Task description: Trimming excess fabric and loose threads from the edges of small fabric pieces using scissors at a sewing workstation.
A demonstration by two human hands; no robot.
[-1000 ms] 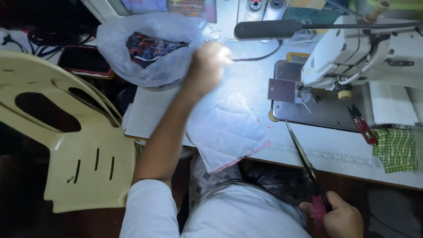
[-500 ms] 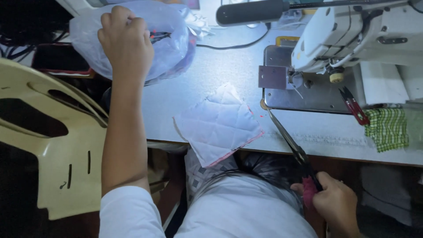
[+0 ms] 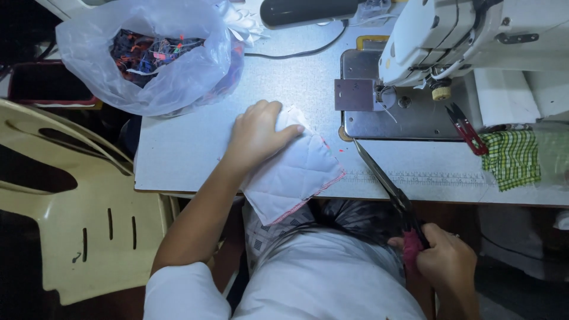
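Note:
My left hand (image 3: pixel 256 135) rests on a white quilted fabric piece (image 3: pixel 296 175) with a pink stitched edge, which lies at the front edge of the grey sewing table (image 3: pixel 178 160) and hangs slightly over it. My right hand (image 3: pixel 447 261) is down by my lap, closed around the red handles of long scissors (image 3: pixel 385 181). Their blades point up and left onto the table, with the tip near the fabric's right corner. The sewing machine (image 3: pixel 474 35) stands at the right.
A clear plastic bag (image 3: pixel 148 53) of colourful scraps sits at the table's back left. Small red thread snips (image 3: pixel 465 127) and a green checked cloth (image 3: pixel 512 159) lie at the right. A cream plastic chair (image 3: pixel 71 225) stands left of me. A dark lamp arm (image 3: pixel 308 10) crosses the top.
My left hand came back from the plastic bag and now lies on the quilted fabric. My right hand kept hold of the scissors with little movement.

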